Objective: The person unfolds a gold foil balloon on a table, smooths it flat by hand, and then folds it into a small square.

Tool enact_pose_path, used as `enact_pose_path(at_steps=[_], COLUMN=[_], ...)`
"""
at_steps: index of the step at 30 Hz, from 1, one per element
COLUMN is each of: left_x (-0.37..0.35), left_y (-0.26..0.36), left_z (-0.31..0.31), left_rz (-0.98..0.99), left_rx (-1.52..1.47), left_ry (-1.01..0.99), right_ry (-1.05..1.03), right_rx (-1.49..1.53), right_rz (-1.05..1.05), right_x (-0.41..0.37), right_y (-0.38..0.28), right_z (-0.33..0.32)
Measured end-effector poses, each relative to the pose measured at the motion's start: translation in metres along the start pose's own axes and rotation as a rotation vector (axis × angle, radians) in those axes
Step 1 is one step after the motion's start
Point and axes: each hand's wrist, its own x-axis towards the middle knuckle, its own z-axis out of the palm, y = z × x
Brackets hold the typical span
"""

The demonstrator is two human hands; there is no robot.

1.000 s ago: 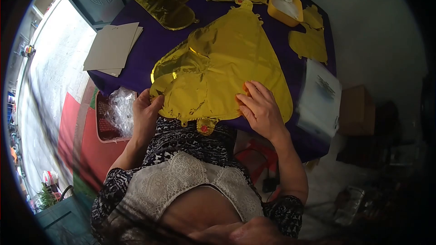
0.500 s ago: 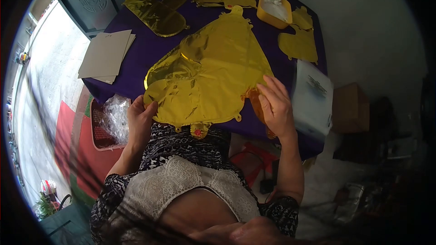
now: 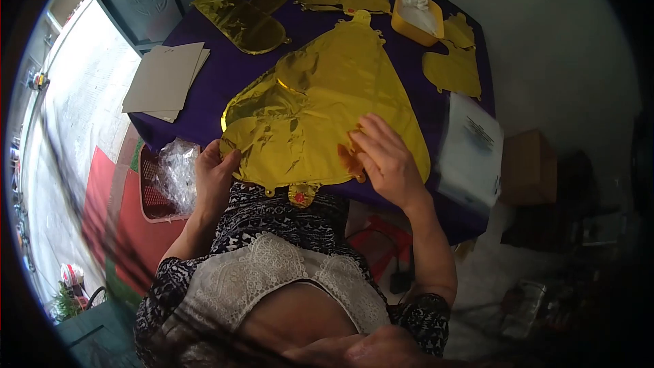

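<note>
Over the purple-covered tabletop (image 3: 225, 78), the large gold foil shape (image 3: 354, 82) is already spread out but flat, with creases across its left half. Your left hand (image 3: 215, 170) pinches its near left corner; your right hand's (image 3: 394, 167) fingers grasp orange-looking film (image 3: 349, 160) above its near edge. Tan cards (image 3: 160, 85) sit left of the shape, smaller gold pieces (image 3: 255, 31) beyond it

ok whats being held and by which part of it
The left hand holds the large, shiny yellow foil sheet by its near left corner. The right hand is at a crumpled orange flap; whether it grips that cannot be told.
</note>
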Motion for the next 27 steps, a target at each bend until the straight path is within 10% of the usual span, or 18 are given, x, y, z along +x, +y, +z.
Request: enact_pose_path(at_steps=[27], left_x=[-0.009], left_y=[0.041], left_z=[0.024], left_rz=[0.144], left_rx=[0.343], left_ry=[-0.024], right_ry=[-0.187], right_rx=[-0.073], right_rz=[-0.130], right_x=[0.004], right_y=[-0.010], right_z=[0.035])
